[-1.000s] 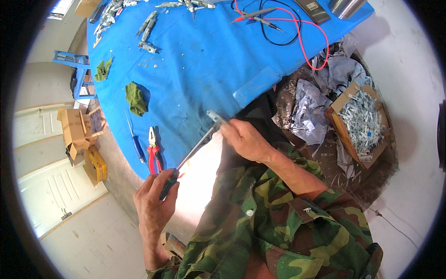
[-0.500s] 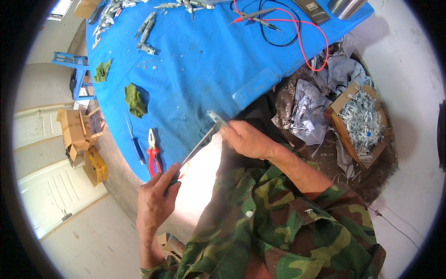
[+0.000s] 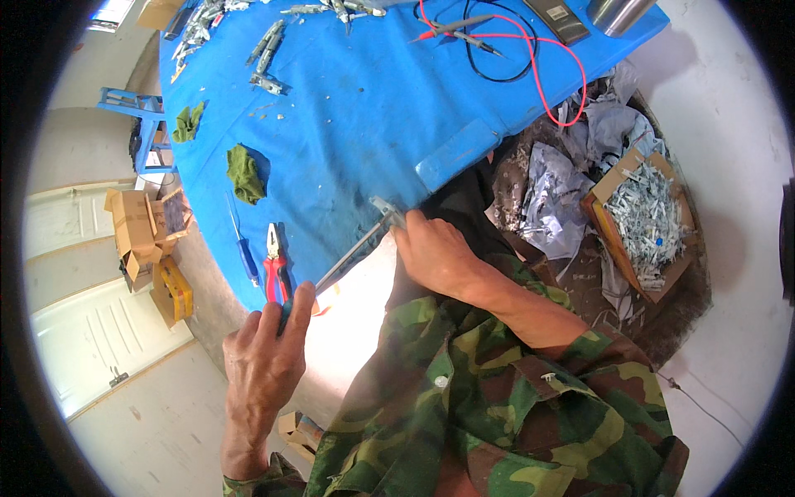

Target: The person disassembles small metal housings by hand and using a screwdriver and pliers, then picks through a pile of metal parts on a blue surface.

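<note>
My left hand (image 3: 267, 356) is closed round the dark handle of a screwdriver (image 3: 351, 259), its back turned up. The long metal shaft slants up to the right. Its tip meets a small grey metal part (image 3: 387, 210) at the table's near edge. My right hand (image 3: 443, 258) pinches that part, and the fingers cover its right end. Left of the shaft, red-handled pliers (image 3: 276, 269) lie on the blue-covered table (image 3: 348, 124). Beside them is a thin tool with a blue handle (image 3: 248, 262).
Two green cloths (image 3: 244, 174) (image 3: 188, 123) lie at the left. Grey metal parts (image 3: 267, 54) are spread at the far left. Test leads (image 3: 538, 74) and a metal cylinder (image 3: 617, 15) are far right. Below, a carton of small pale pieces (image 3: 650, 219) stands by crumpled plastic (image 3: 553, 199).
My left hand has moved left and rolled over, its back now facing up, with the screwdriver still in it. The right hand and the grey part have hardly shifted.
</note>
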`<action>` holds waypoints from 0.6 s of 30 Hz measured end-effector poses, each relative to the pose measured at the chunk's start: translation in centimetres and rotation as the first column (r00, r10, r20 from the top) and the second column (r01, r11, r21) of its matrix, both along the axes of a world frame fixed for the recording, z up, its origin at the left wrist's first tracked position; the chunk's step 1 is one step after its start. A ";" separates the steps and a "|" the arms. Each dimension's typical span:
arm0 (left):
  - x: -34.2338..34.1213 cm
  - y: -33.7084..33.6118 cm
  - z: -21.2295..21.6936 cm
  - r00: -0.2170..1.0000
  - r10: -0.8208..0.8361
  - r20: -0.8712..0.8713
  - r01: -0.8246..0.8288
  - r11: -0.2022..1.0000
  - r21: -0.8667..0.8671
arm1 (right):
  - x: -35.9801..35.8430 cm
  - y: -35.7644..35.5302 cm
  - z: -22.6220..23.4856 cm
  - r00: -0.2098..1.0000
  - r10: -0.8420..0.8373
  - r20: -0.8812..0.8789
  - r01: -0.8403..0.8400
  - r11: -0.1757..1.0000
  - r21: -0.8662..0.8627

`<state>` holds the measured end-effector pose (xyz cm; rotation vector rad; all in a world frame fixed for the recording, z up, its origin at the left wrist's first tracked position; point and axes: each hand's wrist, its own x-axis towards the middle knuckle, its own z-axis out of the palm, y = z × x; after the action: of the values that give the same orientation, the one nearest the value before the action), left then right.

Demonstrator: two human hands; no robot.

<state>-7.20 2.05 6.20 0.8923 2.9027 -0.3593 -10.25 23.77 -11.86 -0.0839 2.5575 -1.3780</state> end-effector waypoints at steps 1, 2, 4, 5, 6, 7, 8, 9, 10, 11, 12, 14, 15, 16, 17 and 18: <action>0.1 0.2 0.3 1.000 0.001 -0.002 -0.001 1.000 -0.007 | 0.0 -0.1 0.0 1.000 -0.003 -0.008 0.003 1.000 0.020; 0.2 0.5 0.5 1.000 0.001 -0.004 -0.001 1.000 -0.013 | 0.0 -0.1 0.0 1.000 -0.007 -0.017 0.007 0.999 0.040; 0.2 0.7 0.8 0.997 0.058 0.054 -0.061 0.997 0.042 | -0.1 0.0 0.1 1.000 -0.001 0.002 0.001 1.000 0.017; 0.1 0.6 1.0 0.987 0.110 0.118 -0.123 0.987 0.102 | -0.1 0.1 0.0 1.000 0.002 0.012 -0.002 1.000 0.005; 0.0 0.5 1.0 0.970 0.155 0.187 -0.186 0.970 0.158 | -0.1 0.0 -0.3 1.000 -0.011 0.001 0.011 1.000 -0.012; 0.1 0.6 1.0 0.966 0.167 0.198 -0.203 0.963 0.177 | 0.0 -0.2 -0.8 1.000 -0.024 -0.011 0.023 0.999 -0.030; 0.1 0.6 0.9 0.962 0.178 0.209 -0.219 0.956 0.195 | 0.1 -0.2 -1.0 0.999 -0.037 -0.022 0.036 0.998 -0.048; 0.2 0.6 0.8 0.956 0.190 0.224 -0.238 0.948 0.211 | 0.1 -0.2 -1.1 0.999 -0.035 -0.009 0.035 0.996 -0.081; 0.4 0.7 0.7 0.944 0.221 0.243 -0.276 0.935 0.222 | 0.0 -0.2 -1.1 0.999 -0.034 0.004 0.034 0.993 -0.114; 0.6 0.8 0.7 0.932 0.252 0.261 -0.314 0.920 0.233 | -0.1 -0.2 -1.2 0.999 -0.032 0.016 0.034 0.989 -0.146; 0.8 0.9 0.7 0.918 0.282 0.280 -0.352 0.904 0.243 | 0.0 -0.2 -1.1 0.999 -0.044 0.025 0.047 0.985 -0.167; 0.9 0.9 0.7 0.931 0.260 0.258 -0.318 0.923 0.217 | 0.0 -0.3 -1.0 0.997 -0.067 0.043 0.075 0.975 -0.210; 0.9 0.8 0.6 0.936 0.251 0.246 -0.304 0.930 0.205 | 0.0 -0.3 -1.1 0.995 -0.081 0.058 0.093 0.965 -0.244; 1.0 0.7 0.6 0.934 0.256 0.249 -0.310 0.927 0.212 | 0.1 -0.3 -1.3 0.993 -0.094 0.073 0.111 0.954 -0.277; 1.0 0.6 0.4 0.932 0.260 0.251 -0.316 0.923 0.219 | 0.1 -0.3 -1.6 0.990 -0.107 0.088 0.129 0.942 -0.310; 1.0 0.5 0.3 0.930 0.263 0.256 -0.322 0.919 0.226 | 0.1 -0.3 -2.0 0.991 -0.098 0.088 0.123 0.927 -0.354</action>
<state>-6.21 2.55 6.48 0.4661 2.8497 0.1476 -10.11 23.51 -13.83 0.0467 2.2556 -1.8448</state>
